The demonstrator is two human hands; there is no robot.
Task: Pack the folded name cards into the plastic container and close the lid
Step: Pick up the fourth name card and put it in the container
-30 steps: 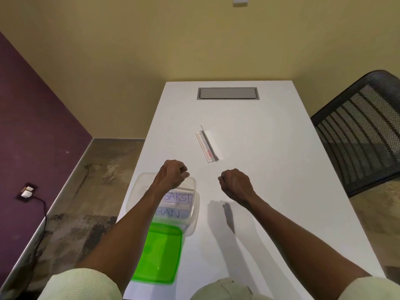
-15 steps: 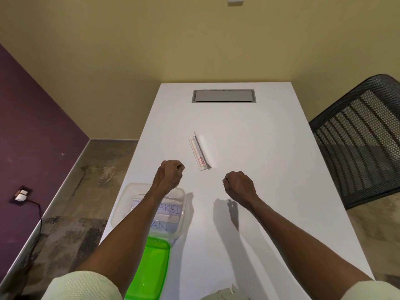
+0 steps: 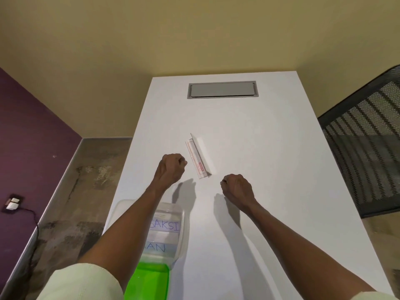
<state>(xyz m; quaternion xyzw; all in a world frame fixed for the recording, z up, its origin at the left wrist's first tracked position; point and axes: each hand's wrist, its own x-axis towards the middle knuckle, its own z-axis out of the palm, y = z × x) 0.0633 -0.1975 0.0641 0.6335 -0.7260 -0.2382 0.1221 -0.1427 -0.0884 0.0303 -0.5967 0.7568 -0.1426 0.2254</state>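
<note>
1. Presently, both fists are held curled and empty: left hand (image 3: 172,167), right hand (image 3: 236,188).
2. One folded card (image 3: 198,158) is seen between and beyond them, its long axis toward the table's (image 3: 270,148) far edge, nearer the left hand.
3. Other cards are already packed in the container (image 3: 180,234) at the near-left edge.

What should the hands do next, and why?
Probably the left hand should reach for the folded card just beyond it. That card lies on the table, outside the clear container, where two lettered cards already sit, and both hands are fisted, holding nothing.
</note>
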